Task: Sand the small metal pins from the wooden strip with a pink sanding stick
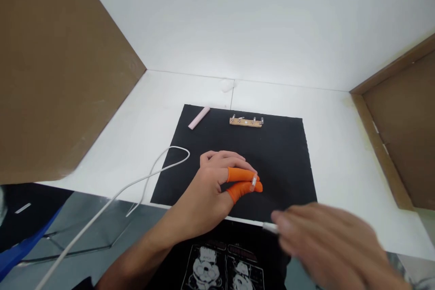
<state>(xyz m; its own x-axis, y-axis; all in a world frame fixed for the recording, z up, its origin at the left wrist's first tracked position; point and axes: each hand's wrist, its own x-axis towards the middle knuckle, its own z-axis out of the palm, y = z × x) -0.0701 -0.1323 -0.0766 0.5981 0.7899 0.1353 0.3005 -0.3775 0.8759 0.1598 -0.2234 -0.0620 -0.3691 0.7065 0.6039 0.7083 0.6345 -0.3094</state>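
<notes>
My left hand (217,181) rests over the black mat (282,154), its thumb and forefinger in orange finger cots. Between those two fingertips it pinches a small clear connector (253,182). My right hand (326,244) is at the mat's near edge, smeared by motion, with a thin white tip (270,227) sticking out of it to the left. At the back of the mat lies a small wooden strip with metal clips (246,121). A pink bar (199,118) lies at the mat's back left corner.
A white cable (149,174) loops onto the mat's left side and trails off the white table (340,136) toward me. Brown cardboard panels stand at the left (54,68) and right (404,113); a white wall closes the back.
</notes>
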